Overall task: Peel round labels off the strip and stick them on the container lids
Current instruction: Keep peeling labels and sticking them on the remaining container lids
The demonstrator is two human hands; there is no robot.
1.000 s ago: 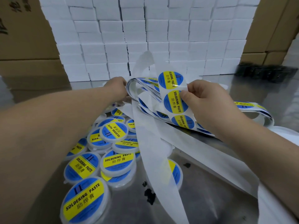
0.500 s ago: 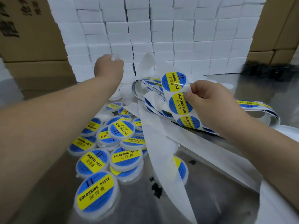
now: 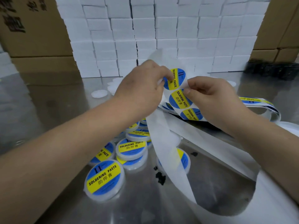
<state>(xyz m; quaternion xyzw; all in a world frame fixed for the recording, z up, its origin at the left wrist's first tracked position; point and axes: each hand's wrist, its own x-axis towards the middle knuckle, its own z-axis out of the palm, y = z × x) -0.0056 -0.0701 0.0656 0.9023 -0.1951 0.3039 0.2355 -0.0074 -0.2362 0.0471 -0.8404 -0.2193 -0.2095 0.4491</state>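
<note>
Head view: both my hands on the label strip.
My left hand pinches the top round label by its left edge, and my right hand pinches the strip just beside it, both above the table's middle. Labelled containers lie heaped toward the near edge, with bare backing paper draped across them.

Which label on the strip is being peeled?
The topmost label, pinched by the left hand; the two below lie flat on the strip the right hand holds.
</note>
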